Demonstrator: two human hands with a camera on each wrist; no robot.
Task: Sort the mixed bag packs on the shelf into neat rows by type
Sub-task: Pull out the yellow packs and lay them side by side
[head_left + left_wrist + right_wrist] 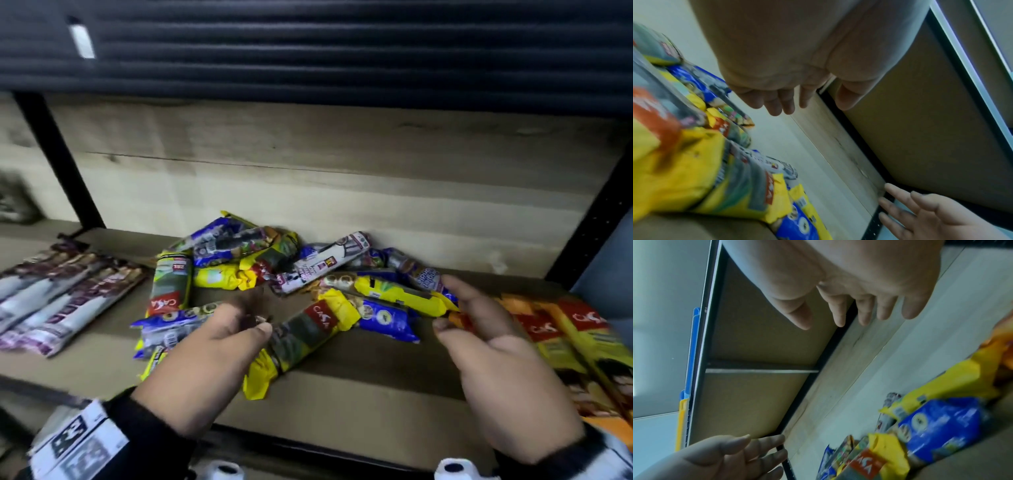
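Note:
A mixed pile of packs (291,274) in yellow, blue, green and white lies in the middle of the wooden shelf (359,387). My left hand (253,315) hovers over the pile's front left, fingers relaxed, holding nothing. Just past its thumb lies a green-and-yellow pack (301,335). My right hand (452,305) hovers at the pile's right side, palm turned inward, empty. The left wrist view shows the left hand's fingers (777,104) loose above the packs (694,162), and the right wrist view shows the right hand's fingers (865,313) spread over the shelf.
A row of purple-and-white packs (58,294) lies at the shelf's left. A row of orange-and-yellow packs (575,349) lies at the right, partly behind my right hand. Black uprights (58,161) frame the shelf, and a dark upper shelf (342,51) hangs overhead.

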